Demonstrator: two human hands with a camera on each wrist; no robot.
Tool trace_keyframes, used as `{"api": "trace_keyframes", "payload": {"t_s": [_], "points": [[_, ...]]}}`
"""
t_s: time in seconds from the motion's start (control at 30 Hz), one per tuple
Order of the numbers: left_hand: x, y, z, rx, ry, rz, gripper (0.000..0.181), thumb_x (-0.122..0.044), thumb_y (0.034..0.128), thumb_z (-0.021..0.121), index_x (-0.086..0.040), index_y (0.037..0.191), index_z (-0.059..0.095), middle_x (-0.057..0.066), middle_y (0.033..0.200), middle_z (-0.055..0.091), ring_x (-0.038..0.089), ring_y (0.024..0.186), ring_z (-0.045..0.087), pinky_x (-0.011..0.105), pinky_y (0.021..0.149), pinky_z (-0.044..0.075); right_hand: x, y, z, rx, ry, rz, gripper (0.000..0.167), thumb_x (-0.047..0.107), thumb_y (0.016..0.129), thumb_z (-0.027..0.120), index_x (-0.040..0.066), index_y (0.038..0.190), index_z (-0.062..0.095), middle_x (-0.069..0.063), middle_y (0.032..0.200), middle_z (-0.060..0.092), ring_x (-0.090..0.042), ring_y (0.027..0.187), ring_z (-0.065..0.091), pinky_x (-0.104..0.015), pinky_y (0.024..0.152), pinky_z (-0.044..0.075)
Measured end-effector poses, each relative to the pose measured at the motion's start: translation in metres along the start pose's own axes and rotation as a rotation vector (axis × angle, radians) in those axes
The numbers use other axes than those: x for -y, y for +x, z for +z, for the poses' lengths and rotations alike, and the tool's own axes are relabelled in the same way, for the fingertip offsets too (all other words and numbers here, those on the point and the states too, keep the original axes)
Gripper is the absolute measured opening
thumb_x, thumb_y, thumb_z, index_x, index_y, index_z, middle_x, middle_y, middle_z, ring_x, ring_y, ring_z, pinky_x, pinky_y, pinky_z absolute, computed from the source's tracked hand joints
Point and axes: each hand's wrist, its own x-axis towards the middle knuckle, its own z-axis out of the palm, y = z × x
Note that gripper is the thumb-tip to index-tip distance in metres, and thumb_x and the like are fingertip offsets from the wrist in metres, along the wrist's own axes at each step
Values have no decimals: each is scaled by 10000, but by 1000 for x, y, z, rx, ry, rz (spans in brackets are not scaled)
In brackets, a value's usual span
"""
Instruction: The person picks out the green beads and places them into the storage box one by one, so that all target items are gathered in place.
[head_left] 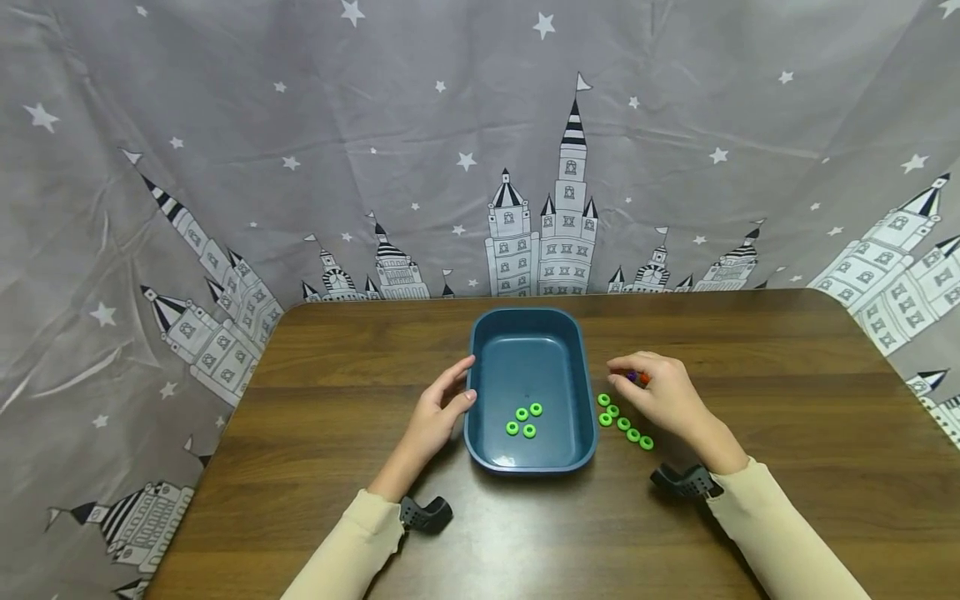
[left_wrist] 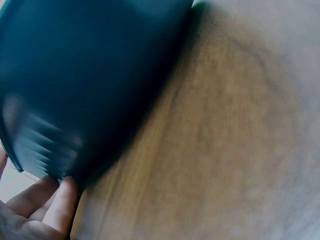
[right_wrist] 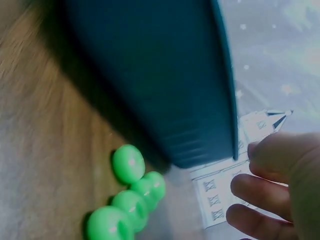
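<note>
A blue plastic tray [head_left: 531, 358] stands in the middle of the table, with several green ring-shaped beads [head_left: 529, 431] on its floor. My left hand [head_left: 438, 410] rests against the tray's left side, fingertips and thumb at the wall. In the left wrist view, fingers [left_wrist: 62, 207] touch the ribbed outer wall. To the right of the tray, my right hand [head_left: 663, 392] hovers with fingers loosely bent; I see nothing held between them. A purple bead [head_left: 632, 377] and an orange-red bead [head_left: 645, 378] show through the gap between thumb and fingers, partly covered by the hand.
Several more green beads [head_left: 623, 423] lie in a slanting row on the wooden table [head_left: 345, 358], between the tray and my right forearm. Behind the table's far edge hangs a grey curtain [head_left: 420, 125] printed with castles and stars. Black wrist mounts [head_left: 426, 515] sit below both hands.
</note>
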Motion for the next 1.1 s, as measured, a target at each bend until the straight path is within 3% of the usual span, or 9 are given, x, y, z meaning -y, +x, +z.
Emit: {"api": "trace_keyframes", "payload": {"t_s": [0.2,0.6,0.8,1.1], "points": [[0,0,0,-2,1,4,517,-82,989,601,-69,1497,502,213,1520,520,409,1367,532,322,1054,478,-8,-5,8,81,-14,39,161,1,816,781,18,976,786,-89,919,782,-214,775,706,-379,694,574],[0,0,1,2,-5,7,521,-79,989,601,-66,1499,498,228,1513,521,413,1354,542,319,1049,483,-10,-7,9,261,-17,99,224,28,834,784,20,1058,773,-116,993,785,-313,929,730,-497,829,580],[1,1,1,3,1,8,520,-82,989,602,-69,1499,498,224,1519,517,410,1358,540,404,1072,479,-13,-8,10,277,-32,94,222,52,836,788,37,1058,777,-95,987,787,-307,931,717,-489,826,570],[2,1,1,-7,4,3,517,-65,985,602,-65,1493,506,224,1508,528,408,1347,550,383,1065,484,-14,-9,11,290,-25,65,254,108,809,818,46,1052,775,-72,983,789,-303,932,698,-478,828,554]]}}
